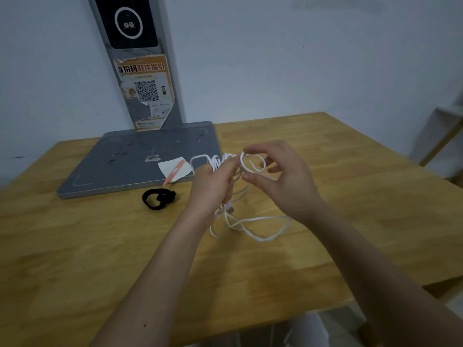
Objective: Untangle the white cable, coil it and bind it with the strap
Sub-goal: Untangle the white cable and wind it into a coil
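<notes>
Both hands are raised above the wooden counter (325, 196), centre of the frame. My left hand (213, 186) grips a bunch of strands of the white cable (250, 229), fingers curled round them. My right hand (283, 176) pinches a small loop of the same cable between thumb and fingertips; the other fingers are loosely bent. The two hands are close together, the loop between them.

Below the hands the cable hangs down in tangled loops that reach the counter just below centre. A USB plug (231, 209) dangles under my left hand.

The black strap (158, 198) lies curled on the counter, left of centre, apart from the cable and untouched.

Behind it, in the left of the frame: a grey flat base (120, 169) with an upright post (140, 71) bearing an orange QR-code sticker (146, 92). A white paper slip (175, 169) lies on the base's near right corner.
</notes>
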